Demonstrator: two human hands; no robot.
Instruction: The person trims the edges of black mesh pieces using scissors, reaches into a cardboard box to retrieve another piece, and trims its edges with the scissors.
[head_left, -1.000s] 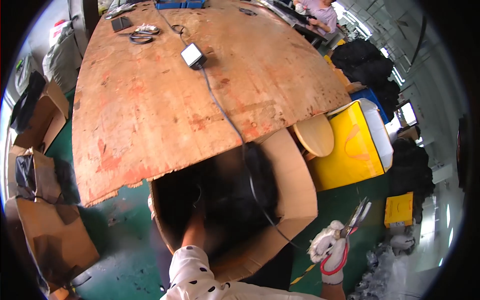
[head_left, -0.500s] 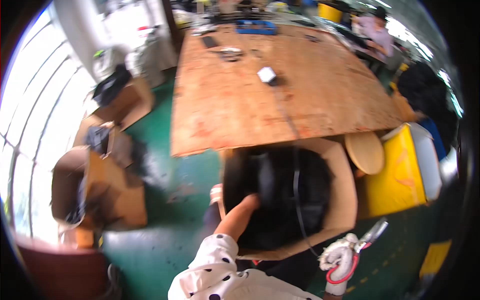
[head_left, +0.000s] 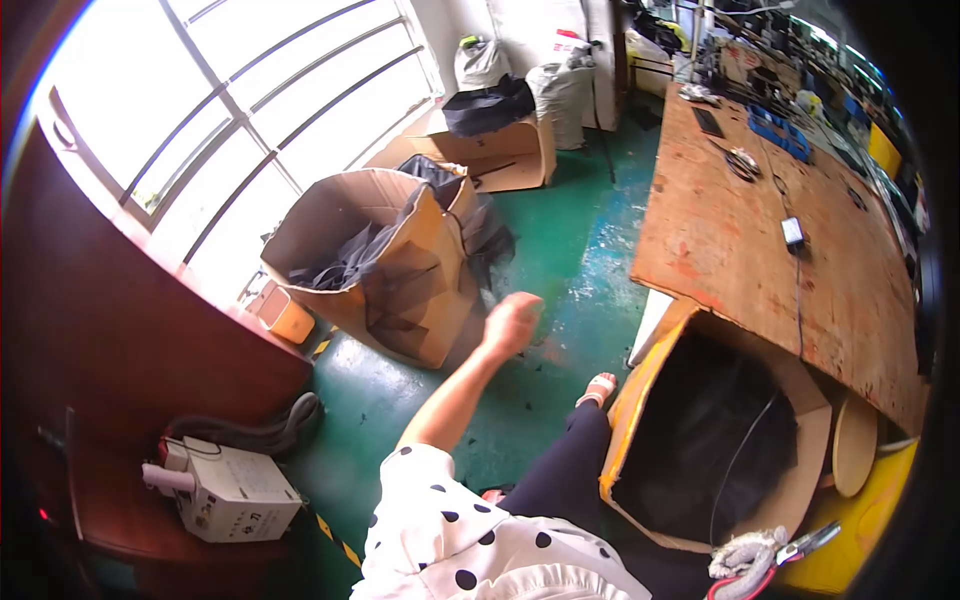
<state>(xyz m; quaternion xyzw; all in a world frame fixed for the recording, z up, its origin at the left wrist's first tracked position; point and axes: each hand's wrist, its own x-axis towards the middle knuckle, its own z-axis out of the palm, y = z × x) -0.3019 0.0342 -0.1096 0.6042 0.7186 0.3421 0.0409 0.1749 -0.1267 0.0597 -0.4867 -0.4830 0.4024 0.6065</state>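
My left hand (head_left: 513,324) is bare and stretched out over the green floor, between two cardboard boxes. Its fingers are curled together, and whether something small is inside them is hidden. At the lower right my right hand (head_left: 745,560), in a white glove, grips red-handled scissors (head_left: 808,541) whose blades point up and right. Just above it stands a cardboard box (head_left: 810,418) holding black material (head_left: 705,430). Beyond my left hand, another box (head_left: 425,310) contains dark mesh fabric (head_left: 350,255).
A wooden table (head_left: 740,240) fills the right, with a cabled adapter (head_left: 793,233), a blue tray (head_left: 778,133) and scissors (head_left: 740,165). A white metal box (head_left: 240,495) sits lower left. Sacks (head_left: 560,100) stand at the back. A yellow container (head_left: 850,520) is lower right.
The view has swung left. My left hand has come out of the box by the table and moved over the floor. My right hand still grips the scissors.
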